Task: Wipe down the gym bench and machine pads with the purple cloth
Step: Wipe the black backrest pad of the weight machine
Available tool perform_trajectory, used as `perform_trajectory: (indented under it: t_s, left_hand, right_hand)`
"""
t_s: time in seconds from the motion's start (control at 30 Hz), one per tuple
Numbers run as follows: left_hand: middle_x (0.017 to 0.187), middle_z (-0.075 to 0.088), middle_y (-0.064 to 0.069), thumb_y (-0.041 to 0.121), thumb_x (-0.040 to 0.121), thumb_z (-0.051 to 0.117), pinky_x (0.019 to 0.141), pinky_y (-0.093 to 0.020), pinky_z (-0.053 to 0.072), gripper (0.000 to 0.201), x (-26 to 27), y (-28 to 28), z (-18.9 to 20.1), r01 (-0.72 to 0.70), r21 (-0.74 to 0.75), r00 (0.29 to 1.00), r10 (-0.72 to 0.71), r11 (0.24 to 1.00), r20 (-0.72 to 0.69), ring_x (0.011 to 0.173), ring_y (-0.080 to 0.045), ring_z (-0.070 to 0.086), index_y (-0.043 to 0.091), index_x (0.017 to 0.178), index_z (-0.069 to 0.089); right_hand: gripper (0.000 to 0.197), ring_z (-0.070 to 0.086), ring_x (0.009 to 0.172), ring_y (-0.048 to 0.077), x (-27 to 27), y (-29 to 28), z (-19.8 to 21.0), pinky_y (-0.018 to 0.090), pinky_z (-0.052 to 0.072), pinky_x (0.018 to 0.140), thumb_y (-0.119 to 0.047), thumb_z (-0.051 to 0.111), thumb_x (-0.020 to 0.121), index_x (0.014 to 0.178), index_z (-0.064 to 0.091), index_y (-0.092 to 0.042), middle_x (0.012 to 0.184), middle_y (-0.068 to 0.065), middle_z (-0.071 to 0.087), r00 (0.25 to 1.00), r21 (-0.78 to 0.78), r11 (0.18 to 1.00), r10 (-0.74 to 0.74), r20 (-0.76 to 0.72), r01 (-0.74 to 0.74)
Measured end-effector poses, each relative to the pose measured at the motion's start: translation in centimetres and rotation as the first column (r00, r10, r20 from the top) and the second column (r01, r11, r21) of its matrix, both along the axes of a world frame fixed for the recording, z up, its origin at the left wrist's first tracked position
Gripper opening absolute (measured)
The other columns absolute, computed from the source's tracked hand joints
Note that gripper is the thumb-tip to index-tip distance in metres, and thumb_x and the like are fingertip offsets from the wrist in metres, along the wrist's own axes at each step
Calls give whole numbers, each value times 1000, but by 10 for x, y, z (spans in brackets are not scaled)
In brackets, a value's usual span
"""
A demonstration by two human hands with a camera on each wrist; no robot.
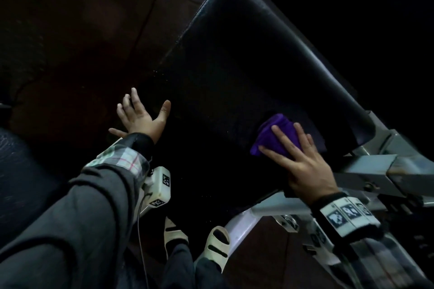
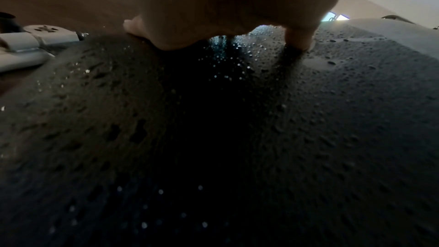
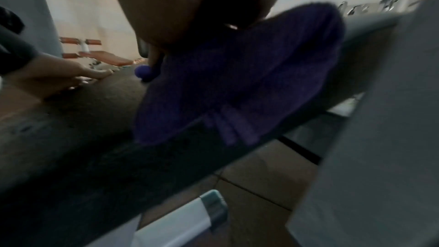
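Right hand (image 1: 305, 166) flat, fingers (image 1: 285, 141) straight, pressing cloth (image 1: 274, 136) on wet pad (image 1: 246, 54); left hand (image 1: 141, 117) splayed, empty, could slip on droplets (image 2: 228, 59).

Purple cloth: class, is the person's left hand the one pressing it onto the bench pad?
No: the right hand presses the purple cloth flat; the left hand rests bare on the pad.

Bench pad (image 1: 246, 58): black vinyl-like upholstery, grained, catching sheen along edge toward 1 o'clock; fine droplets beading on it in left wrist view. Purple cloth (image 1: 274, 135): soft knitted-looking fabric, matt, lying bunched at 4 o'clock on pad. Frame (image 1: 385, 166): painted metal, pale grey, dully shining. Sleeve cuff (image 1: 119, 159): woven plaid cloth. Floor (image 1: 82, 30): brown tiles, matt.
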State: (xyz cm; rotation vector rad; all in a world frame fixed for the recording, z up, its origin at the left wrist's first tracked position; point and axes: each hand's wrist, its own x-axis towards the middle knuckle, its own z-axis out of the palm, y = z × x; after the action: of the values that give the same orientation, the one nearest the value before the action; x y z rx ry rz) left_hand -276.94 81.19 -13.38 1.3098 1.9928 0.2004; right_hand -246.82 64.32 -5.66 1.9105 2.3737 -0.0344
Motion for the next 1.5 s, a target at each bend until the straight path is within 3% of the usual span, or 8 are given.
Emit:
perform_trajectory:
  t_s: [0.1,0.3,0.5,0.67,0.97,1.13,1.27,1.5]
  left_hand:
    - [161,-8,4,74,84,37,110,-64,-10,92,0,0,0,-1,-2,1000,1,1000,4,147,-18,-14,32,152,-8]
    - [161,-9,4,74,85,38,110,-65,-10,92,1,1,-1,9,3,1000,-9,1000,0,147,-19,-14,32,152,-9]
    - [161,-9,4,74,84,39,110,-65,-11,93,0,1,1,5,0,1000,-5,1000,14,147,-20,-14,32,152,-8]
    - [161,-10,5,74,83,40,110,-65,-11,94,-1,1,1,7,-6,1000,-7,1000,20,147,-19,-15,33,152,-8]
    - [161,-10,5,74,84,40,110,-65,-11,93,-1,1,1,12,-9,1000,-12,1000,14,147,-19,-15,33,152,-9]
    - [161,-12,6,75,83,39,110,-65,-11,94,-3,2,0,17,-19,1000,-16,1000,16,147,-19,-17,34,152,-11]
    - [161,-13,5,75,83,38,110,-65,-11,94,-3,2,2,26,-33,999,-26,999,21,146,-19,-18,34,151,-12]
    - [161,-13,5,75,83,39,109,-65,-11,94,-4,2,1,25,-27,999,-25,999,27,146,-19,-18,34,151,-12]
  right_hand:
    - [75,7,143,38,16,3,8,52,17,112,-20,37,70,139,26,-47,156,-4,18,989,21,989,-143,-43,144]
    - [57,12,138,49,-13,53,3,58,15,109,-19,48,81,135,47,-36,154,4,25,926,93,925,-355,-128,367]
    - [61,16,139,45,-41,42,-7,55,19,109,-28,41,75,135,45,-38,153,2,28,999,20,999,-38,-36,38]
    - [66,13,141,40,-12,5,1,56,22,109,-22,38,74,137,37,-39,154,0,24,1000,-27,1000,6,-9,-7]
    - [69,7,138,52,-25,85,10,63,11,109,-10,43,73,138,44,-33,156,4,17,909,19,912,-407,-93,410]
    - [64,23,132,56,-74,111,0,67,24,102,-22,36,69,130,55,-31,150,8,34,989,1,990,-143,-20,143]
    - [60,25,136,45,-74,82,-5,57,22,106,-31,35,73,130,51,-37,150,0,34,988,-71,985,156,3,-156]
    - [70,16,140,40,-25,63,12,56,20,108,-23,32,69,135,38,-43,153,-3,26,1000,-56,998,-9,0,9]
